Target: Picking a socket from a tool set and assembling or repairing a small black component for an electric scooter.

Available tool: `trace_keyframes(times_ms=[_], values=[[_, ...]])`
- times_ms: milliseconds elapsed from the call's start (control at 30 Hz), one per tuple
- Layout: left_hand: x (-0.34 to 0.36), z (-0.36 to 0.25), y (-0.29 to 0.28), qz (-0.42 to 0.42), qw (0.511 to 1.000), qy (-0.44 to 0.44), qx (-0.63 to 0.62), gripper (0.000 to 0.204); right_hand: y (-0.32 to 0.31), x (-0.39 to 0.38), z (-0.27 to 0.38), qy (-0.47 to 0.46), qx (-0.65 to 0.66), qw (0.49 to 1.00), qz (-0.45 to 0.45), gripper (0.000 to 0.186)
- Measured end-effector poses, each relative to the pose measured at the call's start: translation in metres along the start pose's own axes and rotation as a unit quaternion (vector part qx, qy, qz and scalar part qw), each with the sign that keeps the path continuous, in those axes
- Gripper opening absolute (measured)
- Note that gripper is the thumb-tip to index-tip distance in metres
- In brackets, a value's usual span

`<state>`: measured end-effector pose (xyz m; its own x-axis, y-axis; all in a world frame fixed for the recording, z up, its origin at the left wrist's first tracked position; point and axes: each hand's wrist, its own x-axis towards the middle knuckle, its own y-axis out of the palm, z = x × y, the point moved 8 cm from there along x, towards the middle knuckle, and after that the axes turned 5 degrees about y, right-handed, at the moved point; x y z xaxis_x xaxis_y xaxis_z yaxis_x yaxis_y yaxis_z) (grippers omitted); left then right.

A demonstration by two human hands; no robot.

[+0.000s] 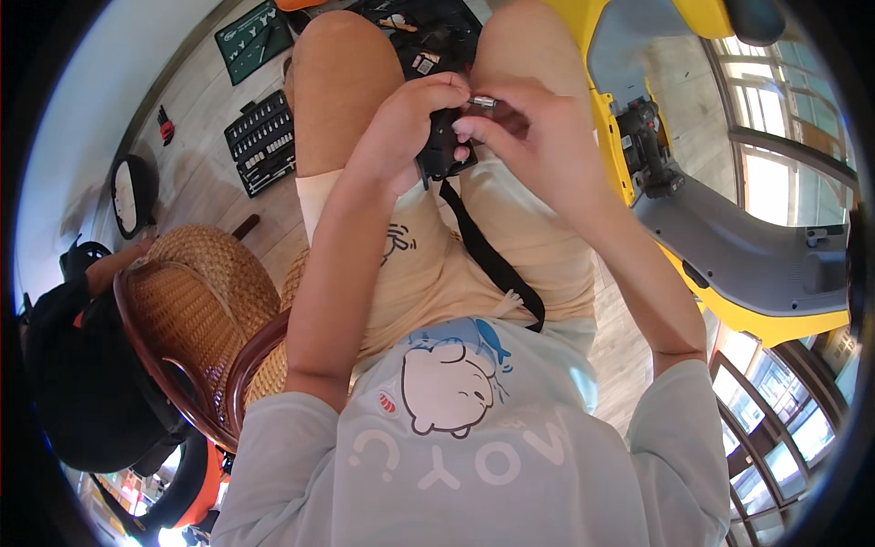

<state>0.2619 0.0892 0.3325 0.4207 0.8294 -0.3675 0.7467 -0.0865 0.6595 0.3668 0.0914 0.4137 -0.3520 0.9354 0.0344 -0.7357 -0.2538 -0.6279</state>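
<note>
Both my hands meet above my lap, between my bare knees. A small silver metal cylinder [483,102], much like a socket bit, lies between them. My left hand [406,123] pinches its near-left end with thumb and forefinger. The fingers of my right hand [542,128] curl round its other end, the thumb bent in below it. Under the hands sits a black device [442,155], partly hidden by the fingers. A black strap [488,246] runs from it down across my shorts.
An opened socket set case [260,141] and a green tool pouch [253,41] lie on the floor at left, with a red-black hex key set [165,126]. A wicker chair [196,301] stands left, beside a round mirror [133,196]. A yellow-grey vehicle body [729,246] fills the right.
</note>
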Motion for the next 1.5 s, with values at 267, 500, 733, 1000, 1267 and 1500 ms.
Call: trace_keyframes(times_ms=[267, 500, 733, 1000, 1267, 1500], values=[[-0.002, -0.001, 0.001, -0.010, 0.998, 0.022, 0.064, 0.010, 0.008, 0.011, -0.021, 0.270, 0.150, 0.928, 0.210, 0.033], [-0.004, 0.003, -0.005, -0.029, 0.999, -0.007, 0.033, 0.013, 0.016, 0.008, -0.027, 0.280, 0.170, 0.930, 0.168, 0.023], [-0.003, 0.009, -0.008, -0.016, 0.999, -0.035, 0.030, 0.013, 0.020, -0.002, -0.032, 0.199, 0.112, 0.968, 0.105, 0.017], [-0.002, 0.007, -0.002, -0.009, 0.998, -0.051, 0.034, 0.014, 0.003, -0.011, 0.002, -0.112, -0.141, 0.982, -0.059, 0.008], [0.014, 0.017, -0.003, 0.001, 0.984, -0.034, 0.177, 0.014, 0.000, -0.003, -0.013, 0.086, 0.019, 0.995, 0.038, 0.014], [0.005, 0.004, -0.007, -0.017, 0.987, 0.080, 0.137, 0.016, 0.016, 0.009, -0.035, 0.298, 0.123, 0.912, 0.254, 0.030]])
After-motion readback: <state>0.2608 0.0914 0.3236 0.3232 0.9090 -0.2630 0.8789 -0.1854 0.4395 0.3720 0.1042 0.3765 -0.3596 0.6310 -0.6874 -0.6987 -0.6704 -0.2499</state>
